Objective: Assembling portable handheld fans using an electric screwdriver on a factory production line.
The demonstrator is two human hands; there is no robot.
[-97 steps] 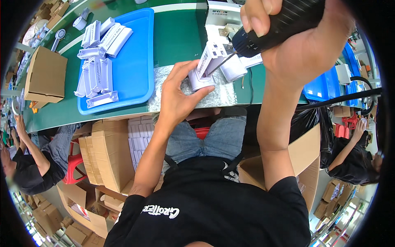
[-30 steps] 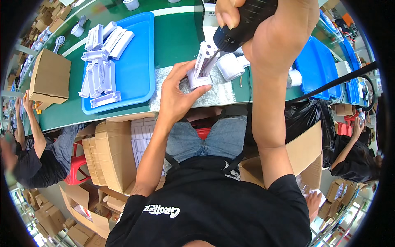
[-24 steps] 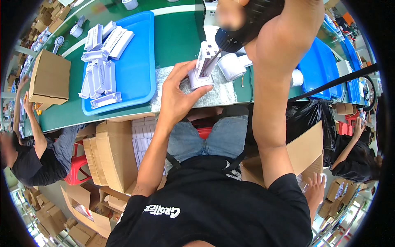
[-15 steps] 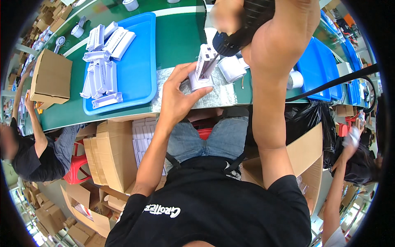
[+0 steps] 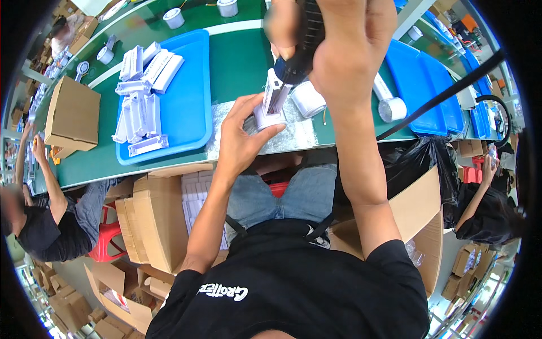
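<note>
Left hand (image 5: 240, 133): thumb and fingers closed around a white round housing (image 5: 270, 118), which sits on a silvery sheet (image 5: 224, 124) at the near edge of the green bench (image 5: 240, 62). White channel-shaped handle (image 5: 271, 93) rises from the housing, slightly tilted. Right hand (image 5: 347, 59): fingers wrapped around a black electric screwdriver (image 5: 309, 37), bit directed down at the handle; contact cannot be told. Second white housing (image 5: 308, 100) just right. Blue tray (image 5: 189, 101) at left carries similar white handles (image 5: 135, 116).
</note>
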